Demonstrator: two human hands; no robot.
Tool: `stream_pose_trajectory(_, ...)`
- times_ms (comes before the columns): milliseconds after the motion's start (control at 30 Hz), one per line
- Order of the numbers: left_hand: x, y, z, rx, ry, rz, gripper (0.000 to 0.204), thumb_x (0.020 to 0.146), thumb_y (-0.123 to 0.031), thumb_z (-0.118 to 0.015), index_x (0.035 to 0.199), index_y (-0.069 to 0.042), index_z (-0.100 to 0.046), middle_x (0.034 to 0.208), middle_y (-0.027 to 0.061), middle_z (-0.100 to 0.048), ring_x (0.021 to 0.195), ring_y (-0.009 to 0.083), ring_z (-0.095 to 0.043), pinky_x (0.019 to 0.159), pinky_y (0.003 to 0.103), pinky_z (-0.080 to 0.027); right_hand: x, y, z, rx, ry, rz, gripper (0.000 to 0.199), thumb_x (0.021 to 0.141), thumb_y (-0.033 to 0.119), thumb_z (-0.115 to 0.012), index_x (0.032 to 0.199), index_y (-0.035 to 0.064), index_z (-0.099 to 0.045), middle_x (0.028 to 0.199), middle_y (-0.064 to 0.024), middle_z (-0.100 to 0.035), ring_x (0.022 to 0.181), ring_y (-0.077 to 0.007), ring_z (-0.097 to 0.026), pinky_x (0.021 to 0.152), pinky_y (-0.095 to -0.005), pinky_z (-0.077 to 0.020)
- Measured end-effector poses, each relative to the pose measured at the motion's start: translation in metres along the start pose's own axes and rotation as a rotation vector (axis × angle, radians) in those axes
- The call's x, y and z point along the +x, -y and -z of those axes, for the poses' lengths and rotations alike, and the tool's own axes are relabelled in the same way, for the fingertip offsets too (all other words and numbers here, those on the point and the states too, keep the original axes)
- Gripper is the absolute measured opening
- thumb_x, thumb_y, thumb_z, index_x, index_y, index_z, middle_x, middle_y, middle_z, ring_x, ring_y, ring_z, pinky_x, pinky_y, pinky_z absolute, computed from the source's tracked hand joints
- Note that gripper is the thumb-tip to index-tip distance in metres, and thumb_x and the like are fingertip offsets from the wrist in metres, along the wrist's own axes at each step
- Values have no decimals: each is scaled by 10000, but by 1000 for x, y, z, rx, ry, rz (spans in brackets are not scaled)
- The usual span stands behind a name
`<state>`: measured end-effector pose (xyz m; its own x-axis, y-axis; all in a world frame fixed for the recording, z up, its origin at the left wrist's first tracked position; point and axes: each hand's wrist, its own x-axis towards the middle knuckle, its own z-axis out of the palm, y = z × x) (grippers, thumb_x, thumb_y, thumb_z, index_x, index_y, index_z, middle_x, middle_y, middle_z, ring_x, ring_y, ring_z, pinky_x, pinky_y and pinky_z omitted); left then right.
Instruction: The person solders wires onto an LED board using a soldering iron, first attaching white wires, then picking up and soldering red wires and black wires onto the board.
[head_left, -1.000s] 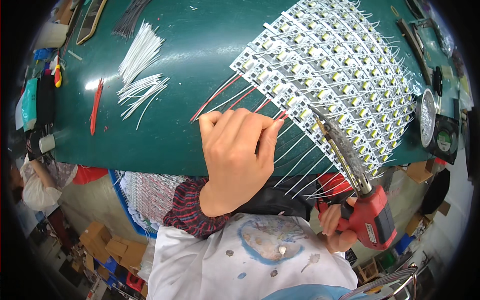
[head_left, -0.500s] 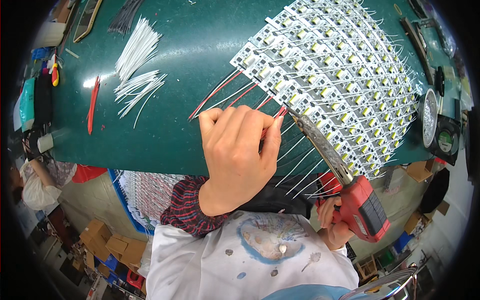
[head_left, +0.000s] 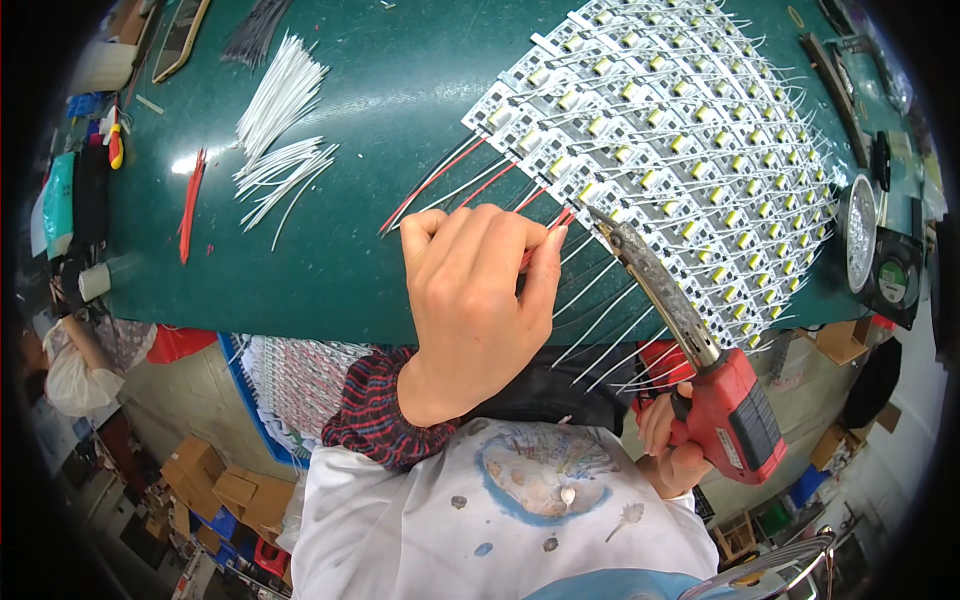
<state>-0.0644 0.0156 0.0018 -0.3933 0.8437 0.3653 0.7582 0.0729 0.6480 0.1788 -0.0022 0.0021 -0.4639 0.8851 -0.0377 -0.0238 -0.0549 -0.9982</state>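
Note:
Pinched between the thumb and fingers of my left hand (head_left: pixel 478 290) is a bunch of red wires (head_left: pixel 566 217), their ends at the near-left edge of a panel of white circuit boards (head_left: pixel 655 180). Small yellow parts and white wires cover the panel in rows. My right hand (head_left: pixel 668 440) is closed around the handle of a red and black soldering gun (head_left: pixel 738 415). Its dark tip lies over the panel's edge, just right of the red wire ends; whether it touches the board I cannot tell. Several red, white and black wires stick out from that edge.
White wires (head_left: pixel 282 95), red wires (head_left: pixel 191 205) and black wires (head_left: pixel 257 32) lie in bundles on the green table (head_left: pixel 380 290). A round metal dish (head_left: pixel 857 230) and a small fan (head_left: pixel 893 275) stand at the right. A blue crate (head_left: pixel 247 395) is below the table edge.
The soldering gun's tip has shifted slightly right and away from the red wire ends. My left hand stays nearly in place, still pinching the red wires.

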Motion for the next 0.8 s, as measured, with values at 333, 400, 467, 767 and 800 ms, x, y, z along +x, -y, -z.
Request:
stream_pose_trajectory(333, -1, -17, 72, -117, 114, 277, 75, 737, -58, -723, 721, -70, -650, 651, 22, -595, 584, 197, -514, 681, 321, -393, -9, -5, 13, 145, -30, 100, 803, 814, 597, -590, 1256, -46, -400, 466, 9, -437, 372, -110, -407, 393, -251, -328)
stream_pose_trajectory(400, -2, -24, 50, -158, 12, 36, 106, 715, -48, -744, 731, -66, -640, 648, 12, -593, 549, 180, -497, 695, 331, -374, -12, -6, 12, 150, -13, 75, 806, 814, 600, -586, 1256, -46, -397, 468, 8, -439, 373, -110, -406, 398, -253, -333)
stream_pose_trajectory(467, -1, -20, 16, -103, 78, -87, 166, 738, -51, -722, 713, -96, -564, 612, -13, -515, 552, 184, -482, 682, 335, -327, -9, -8, 15, 142, 6, 50, 808, 814, 604, -583, 1256, -46, -395, 470, 8, -441, 374, -109, -404, 402, -256, -337)
stream_pose_trajectory(767, -6, -12, -10, -42, 27, -43, 151, 718, -11, -723, 674, -70, -591, 591, 5, -506, 531, 169, -451, 673, 321, -326, -30, -17, 24, -49, 7, -7, 862, 747, 673, -581, 1220, -33, -433, 494, 16, -449, 418, -111, -419, 452, -254, -346)
stream_pose_trajectory(800, -6, -11, -9, -48, 37, -47, 150, 718, -10, -722, 677, -70, -591, 591, 5, -505, 533, 169, -450, 673, 323, -324, -23, -11, 21, 51, 6, -27, 578, 805, 510, -588, 993, -21, -454, 526, -13, -483, 439, -131, -465, 439, -267, -366)
